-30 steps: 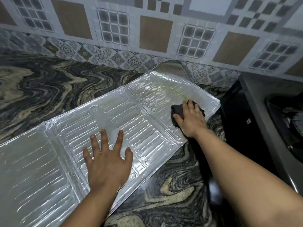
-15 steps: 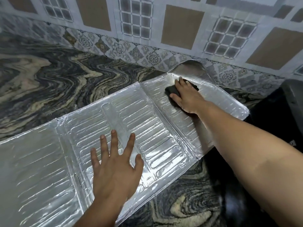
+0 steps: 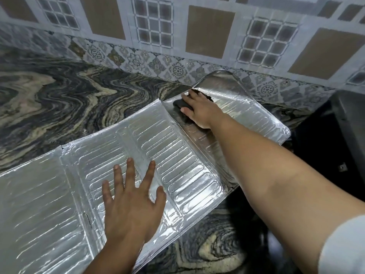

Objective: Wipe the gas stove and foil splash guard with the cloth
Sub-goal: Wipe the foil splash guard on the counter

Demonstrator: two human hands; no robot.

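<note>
The silver foil splash guard (image 3: 177, 161) lies unfolded flat across the marbled counter, its ribbed panels running from the lower left to the upper right. My left hand (image 3: 132, 206) presses flat on the middle panel with fingers spread. My right hand (image 3: 199, 109) presses a dark cloth (image 3: 180, 104) onto the far right panel, near its back corner; most of the cloth is hidden under the palm. Of the gas stove, only its dark edge (image 3: 349, 119) shows at the right border.
The swirled grey and cream counter (image 3: 69, 107) stretches to the left and behind the guard. A patterned tiled wall (image 3: 177, 36) stands close behind. A dark gap (image 3: 316, 155) lies between the guard's right end and the stove.
My right hand has slid the cloth from the right panel's near edge up to its far corner by the wall. My left hand has stayed pressed on the middle panel.
</note>
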